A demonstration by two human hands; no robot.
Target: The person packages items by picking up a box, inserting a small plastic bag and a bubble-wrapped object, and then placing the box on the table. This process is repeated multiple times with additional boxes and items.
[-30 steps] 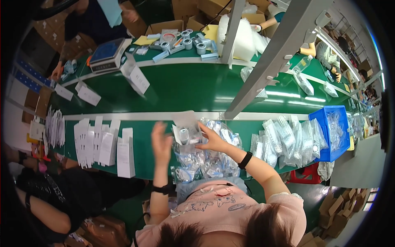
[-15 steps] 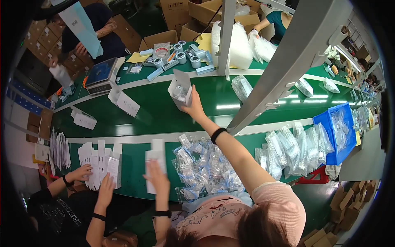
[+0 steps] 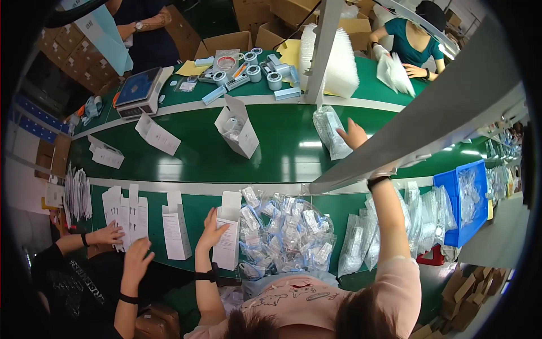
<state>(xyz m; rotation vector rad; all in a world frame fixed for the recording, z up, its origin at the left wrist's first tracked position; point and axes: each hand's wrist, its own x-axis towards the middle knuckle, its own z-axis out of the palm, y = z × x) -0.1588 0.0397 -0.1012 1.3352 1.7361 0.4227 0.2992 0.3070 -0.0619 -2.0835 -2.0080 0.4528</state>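
Note:
My left hand (image 3: 210, 230) is at the left edge of a tall white box (image 3: 227, 243) with its flap up, the thumb over its front. That box stands at the near bench, beside a heap of small clear bags (image 3: 288, 234) holding white and blue parts. My right hand (image 3: 354, 134) is stretched over the green belt, thumb and forefinger apart, close by a bubble-wrapped packet (image 3: 331, 133). Whether the fingertips touch the wrap I cannot tell. An opened white box (image 3: 240, 133) with bagged parts inside sits on the belt between my hands.
A grey metal post (image 3: 429, 113) slants across my right forearm. Bubble-wrapped packets (image 3: 372, 237) and a blue bin (image 3: 463, 198) are at right. Another white box (image 3: 176, 231) stands left, near a co-worker's hands (image 3: 136, 260). More boxes (image 3: 158, 135) lie on the belt; a scale (image 3: 138, 93) is beyond.
My right hand has let go of the opened box on the belt and moved right to the bubble-wrapped packet. My left hand has shifted its white box right. The co-worker's hand has left another box.

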